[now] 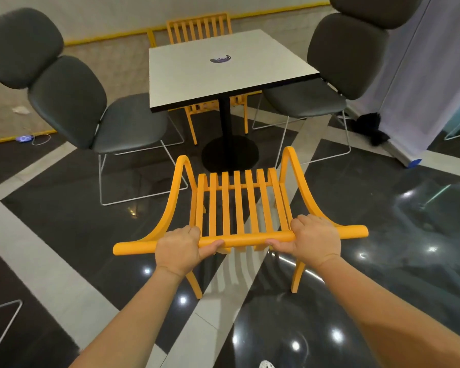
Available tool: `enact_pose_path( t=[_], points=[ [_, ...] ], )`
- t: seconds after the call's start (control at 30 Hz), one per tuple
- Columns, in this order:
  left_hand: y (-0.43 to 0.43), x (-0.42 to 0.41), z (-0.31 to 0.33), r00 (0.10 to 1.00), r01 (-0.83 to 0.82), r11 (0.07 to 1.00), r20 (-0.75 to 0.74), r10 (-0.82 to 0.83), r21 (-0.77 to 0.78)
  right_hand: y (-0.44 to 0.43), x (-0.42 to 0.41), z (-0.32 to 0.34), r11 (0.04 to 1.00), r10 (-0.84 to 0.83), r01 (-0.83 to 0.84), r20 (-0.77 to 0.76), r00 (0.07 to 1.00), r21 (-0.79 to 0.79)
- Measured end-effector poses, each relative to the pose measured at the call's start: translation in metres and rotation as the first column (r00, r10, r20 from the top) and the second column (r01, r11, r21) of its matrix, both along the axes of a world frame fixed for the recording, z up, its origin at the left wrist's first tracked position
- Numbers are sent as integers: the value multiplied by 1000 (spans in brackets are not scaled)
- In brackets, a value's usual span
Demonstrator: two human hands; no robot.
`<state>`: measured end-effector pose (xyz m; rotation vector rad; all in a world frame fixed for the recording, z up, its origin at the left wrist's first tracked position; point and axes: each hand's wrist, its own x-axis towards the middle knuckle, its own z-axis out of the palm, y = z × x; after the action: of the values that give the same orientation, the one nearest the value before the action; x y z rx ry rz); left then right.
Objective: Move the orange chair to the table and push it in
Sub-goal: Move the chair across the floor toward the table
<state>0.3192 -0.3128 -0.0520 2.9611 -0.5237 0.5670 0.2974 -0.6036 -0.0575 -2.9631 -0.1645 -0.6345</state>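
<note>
Both hands clasp the top rail of the orange chair [239, 205], which stands on the glossy dark floor [383, 213] just short of the counter [223, 73]. The left grip [179, 249] is wrapped round the rail left of centre, fingers curled over the far side and the thumb lying under along the front. The right grip [312, 240] is wrapped round the rail right of centre in the same way, its thumb pointing inward beneath the rail.

The chair faces the counter, its slatted seat pointing at the black pedestal base [229, 154], and its front edge lies near that base but not under the white top. Its rear legs seem to touch the floor, though blur makes that hard to judge.

A grey padded chair [72, 102] stands at the counter's left side and another grey chair [343, 57] at its right. A second orange chair [199, 25] sits tucked in at the far side. A small dark sticker [220, 59] marks the middle of the white top. A pale partition [422, 75] stands at far right.
</note>
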Motion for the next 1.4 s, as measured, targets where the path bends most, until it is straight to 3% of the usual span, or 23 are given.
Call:
enact_pose_path(
  t=[0.63, 1.4],
  points=[
    [-97, 139, 4, 992, -118, 993, -45, 117, -14, -96, 175, 3, 990, 130, -132, -33, 991, -52],
    [-142, 200, 3, 983, -180, 983, -41, 179, -25, -142, 256, -1, 979, 197, -196, 5, 980, -56]
  ],
)
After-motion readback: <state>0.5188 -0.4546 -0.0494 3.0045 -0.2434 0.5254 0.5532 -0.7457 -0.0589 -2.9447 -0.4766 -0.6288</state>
